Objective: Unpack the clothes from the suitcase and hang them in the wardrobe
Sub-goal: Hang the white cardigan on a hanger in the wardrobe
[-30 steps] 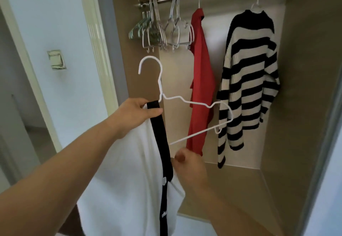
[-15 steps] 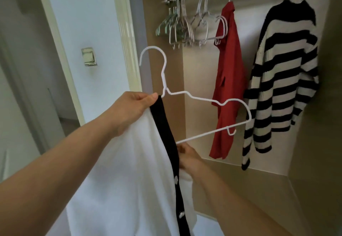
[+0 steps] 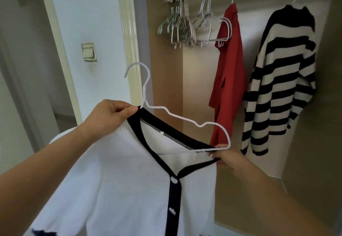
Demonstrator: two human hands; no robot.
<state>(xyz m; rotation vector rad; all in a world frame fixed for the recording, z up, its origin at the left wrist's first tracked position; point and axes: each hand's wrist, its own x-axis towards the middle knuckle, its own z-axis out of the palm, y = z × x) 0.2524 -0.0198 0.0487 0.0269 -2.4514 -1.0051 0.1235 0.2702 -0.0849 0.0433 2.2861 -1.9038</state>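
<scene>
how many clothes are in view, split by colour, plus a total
white with black trim: 1, the cardigan, held up in both hands
red: 1, the red garment, hanging
black and white stripes: 1, the striped sweater, hanging
total: 3

The white cardigan (image 3: 120, 171) no longer hangs as a narrow bunch from the left hand (image 3: 109, 119). It is now spread wide, with its black neckline (image 3: 166, 125) drawn open into a V between the two hands. The right hand (image 3: 227, 157) has come up from below the white hanger (image 3: 183, 118) and moved out to the right, where it now pinches the far side of the neckline at the hanger's right end. The hanger's bottom bar now crosses the neck opening, and the buttoned front shows flat.
</scene>
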